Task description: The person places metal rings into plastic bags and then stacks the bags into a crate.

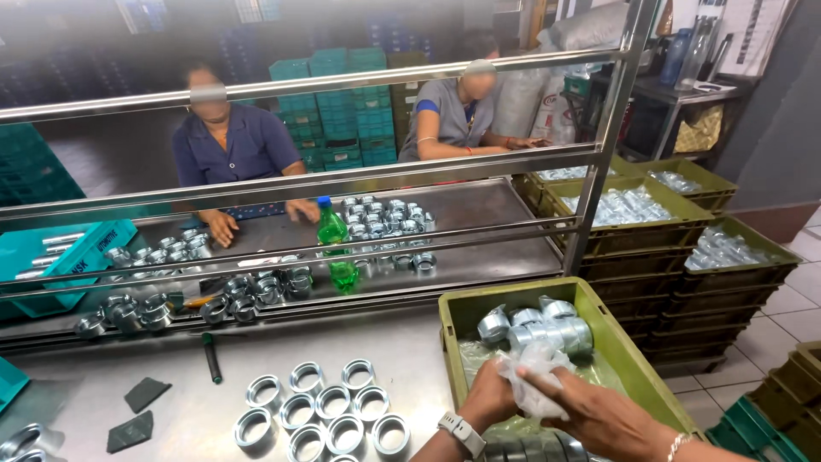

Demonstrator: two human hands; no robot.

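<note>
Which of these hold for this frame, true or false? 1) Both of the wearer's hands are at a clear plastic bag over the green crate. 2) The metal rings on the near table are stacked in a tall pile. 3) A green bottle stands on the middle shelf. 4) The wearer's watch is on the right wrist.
1) True: the left hand and right hand hold the clear plastic bag over the green crate.
2) False: the metal rings lie flat, side by side.
3) True: the green bottle stands upright there.
4) False: the watch is on the left wrist.
</note>
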